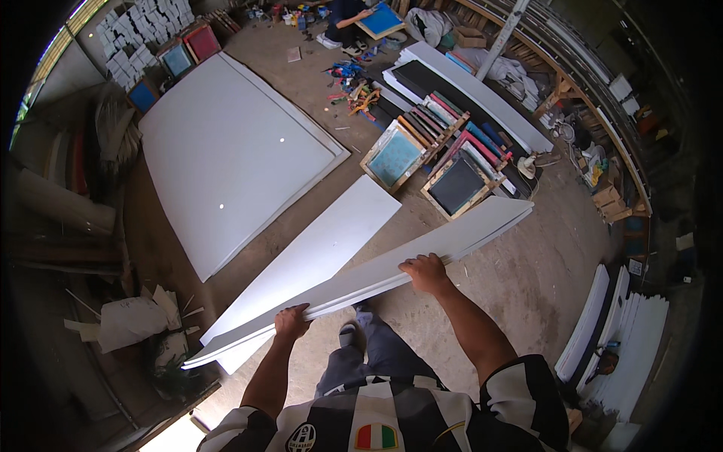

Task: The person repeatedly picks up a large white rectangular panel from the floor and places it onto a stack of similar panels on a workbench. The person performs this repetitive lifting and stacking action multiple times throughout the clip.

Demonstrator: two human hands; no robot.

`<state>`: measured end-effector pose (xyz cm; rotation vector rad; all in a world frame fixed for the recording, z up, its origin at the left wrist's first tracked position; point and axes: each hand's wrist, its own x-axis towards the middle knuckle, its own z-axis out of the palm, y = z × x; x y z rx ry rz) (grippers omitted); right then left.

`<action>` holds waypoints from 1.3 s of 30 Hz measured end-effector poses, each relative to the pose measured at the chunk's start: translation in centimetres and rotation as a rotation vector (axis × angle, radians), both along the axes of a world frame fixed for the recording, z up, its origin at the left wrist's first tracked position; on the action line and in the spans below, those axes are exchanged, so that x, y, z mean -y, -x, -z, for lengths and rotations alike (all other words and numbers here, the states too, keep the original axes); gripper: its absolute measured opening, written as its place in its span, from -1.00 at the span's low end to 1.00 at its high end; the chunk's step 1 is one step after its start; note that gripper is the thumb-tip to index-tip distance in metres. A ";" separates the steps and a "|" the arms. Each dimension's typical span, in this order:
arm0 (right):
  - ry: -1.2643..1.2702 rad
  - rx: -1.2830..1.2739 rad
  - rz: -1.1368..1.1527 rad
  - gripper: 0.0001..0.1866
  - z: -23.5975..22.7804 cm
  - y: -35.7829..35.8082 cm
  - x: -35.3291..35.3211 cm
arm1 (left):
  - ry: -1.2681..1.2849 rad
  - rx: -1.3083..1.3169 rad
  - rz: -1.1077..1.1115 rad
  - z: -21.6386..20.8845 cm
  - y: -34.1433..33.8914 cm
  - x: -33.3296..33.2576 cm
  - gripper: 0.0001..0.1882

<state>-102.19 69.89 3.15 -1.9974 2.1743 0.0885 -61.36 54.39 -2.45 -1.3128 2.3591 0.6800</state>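
"Grip closed on both sides, would you say?"

"Yes. The left hand, at seven o'clock, and the right hand, at four, are each wrapped over the near edge of a long stack of thin grey-white boards."

"How does it sit?"

"Slantwise across the middle, one end toward eight o'clock, the other toward three. Layers show along the near edge; I can't count them."

"Underneath?"

"A white strip partly hidden behind the stack. Whether the two touch, I can't tell. Broad white sheets lie on the floor at ten o'clock."

"Any lettering or badges?"

"On the wearer's striped shirt, at six: a round black-and-white crest with lettering, and beside it a patch in red, white and green."

"And farther off?"

"A blue framed screen at one o'clock, a dark framed screen at two. Right up at twelve, another person's hand is at a blue framed panel. White lengths stand bundled at four, well apart from the right hand."
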 end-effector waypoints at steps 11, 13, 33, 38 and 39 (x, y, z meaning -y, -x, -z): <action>0.061 0.027 0.483 -0.62 -9.4 3.7 -25.7 | 0.057 -0.008 0.514 -12.5 16.2 -8.1 -0.48; 0.038 0.034 0.588 -0.62 -9.9 5.0 -30.0 | 0.067 -0.012 0.614 -13.1 20.7 -10.0 -0.49; -0.044 0.271 0.845 -0.45 -13.6 30.5 -44.8 | 0.111 -0.159 1.077 -18.7 63.7 -29.4 -0.52; -0.072 0.281 0.908 -0.46 -14.7 40.0 -45.3 | 0.287 -0.207 1.047 -19.8 71.4 -24.5 -0.39; -0.074 0.276 0.912 -0.46 -14.5 42.1 -45.1 | 0.281 -0.230 1.035 -19.4 73.3 -23.6 -0.41</action>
